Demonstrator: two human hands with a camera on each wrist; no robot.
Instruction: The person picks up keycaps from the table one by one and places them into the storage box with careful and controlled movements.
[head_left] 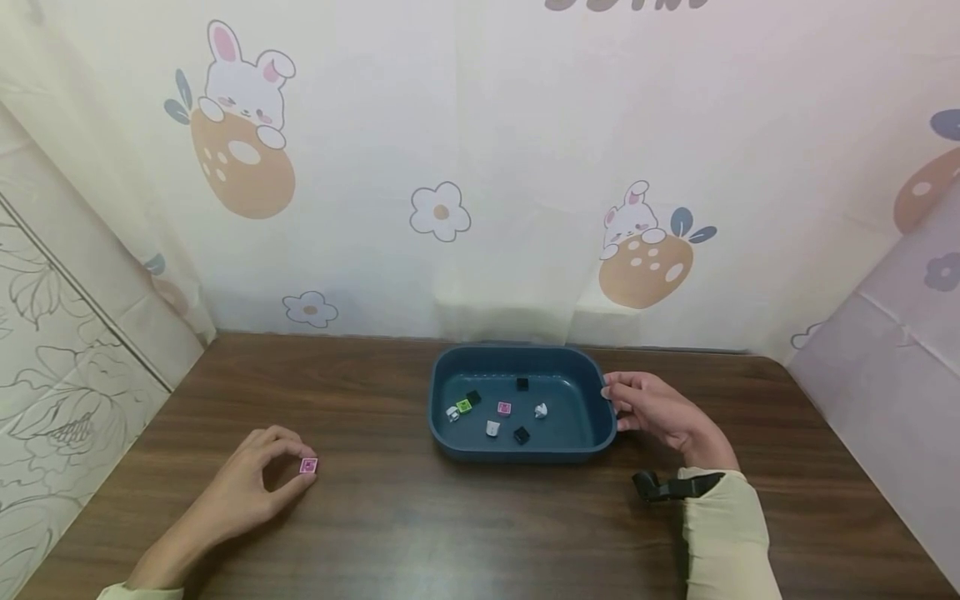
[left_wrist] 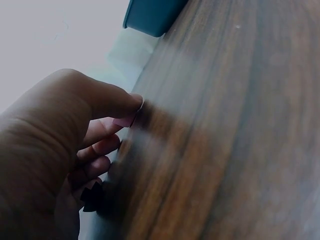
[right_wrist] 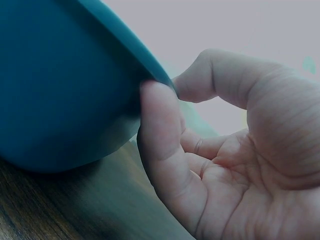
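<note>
In the head view, my left hand (head_left: 251, 477) pinches a small square magenta piece (head_left: 308, 466) with a pale border between thumb and forefinger, over the table's left side. The left wrist view shows its pink edge (left_wrist: 125, 121) mostly covered by the thumb. A small black jagged thing (left_wrist: 92, 197) shows by the lower fingers; whether they hold it, I cannot tell. My right hand (head_left: 663, 412) pinches the right end rim of a blue tray (head_left: 517, 456). Inside lie several small pieces: a pink one (head_left: 504, 408), a green one (head_left: 463, 406), black ones (head_left: 521, 435) and white ones (head_left: 492, 428).
The tray stands near the back edge of the brown wooden table (head_left: 420, 525). Right behind hangs a pale printed curtain (head_left: 517, 167). A black strap (head_left: 678, 486) with a protruding part is on the right wrist, beside the sleeve (head_left: 727, 533).
</note>
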